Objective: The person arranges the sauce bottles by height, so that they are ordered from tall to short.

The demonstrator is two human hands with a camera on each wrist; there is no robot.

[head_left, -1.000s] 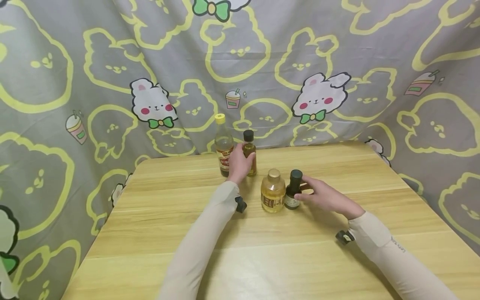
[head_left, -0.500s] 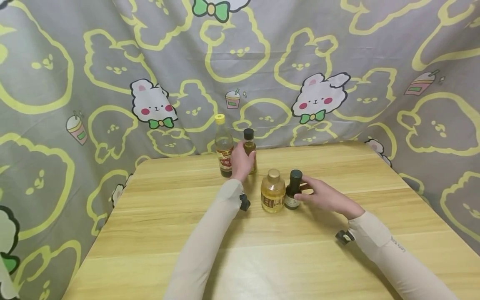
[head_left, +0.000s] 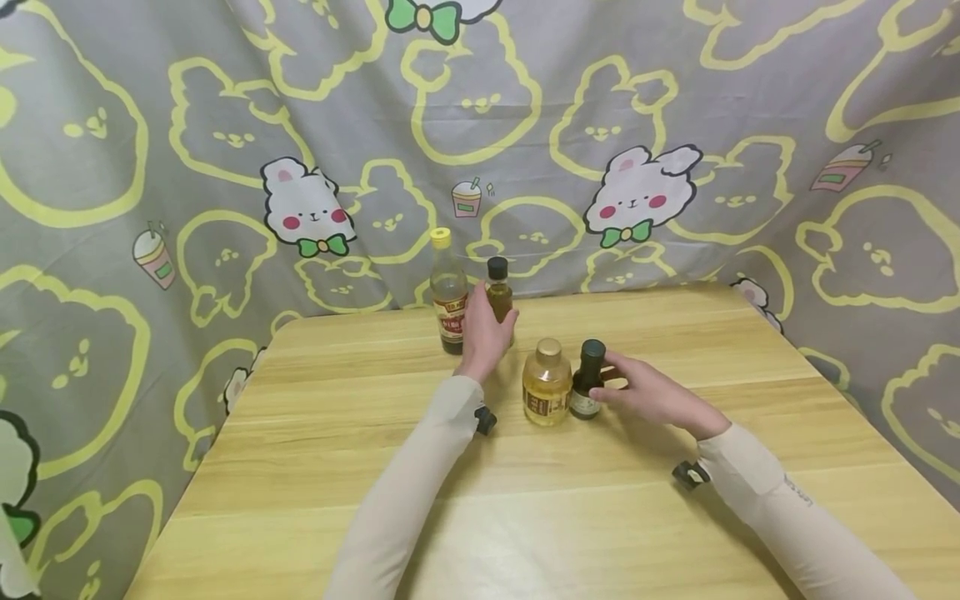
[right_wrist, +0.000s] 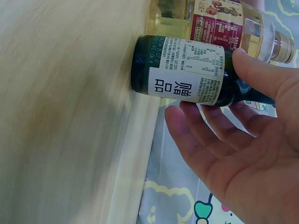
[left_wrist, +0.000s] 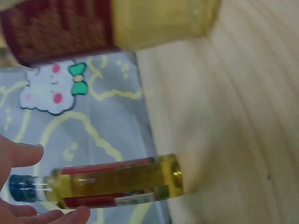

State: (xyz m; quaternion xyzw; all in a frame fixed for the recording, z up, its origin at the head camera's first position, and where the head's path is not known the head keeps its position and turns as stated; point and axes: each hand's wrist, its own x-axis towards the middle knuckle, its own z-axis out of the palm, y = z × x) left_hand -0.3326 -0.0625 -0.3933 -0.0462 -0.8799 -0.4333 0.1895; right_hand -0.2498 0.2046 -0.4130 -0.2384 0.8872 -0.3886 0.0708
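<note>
Towards the back of the wooden table [head_left: 600,517], the left hand [head_left: 483,337] spreads loosely around the slim, black-capped amber glass bottle [left_wrist: 117,184] while the right hand [head_left: 654,392] pinches the dark-green glass bottle [right_wrist: 187,70] nearer the front, and an even left-hand grip would best avoid tipping.

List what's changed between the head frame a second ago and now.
Left hand: shifted slightly, wrist a bit nearer the person, thumb further right across the black-capped bottle. That bottle shifted slightly at most. No new grip or release is clear.
Unchanged: right hand on the dark bottle, the round bottle beside it, the yellow-capped bottle.
</note>
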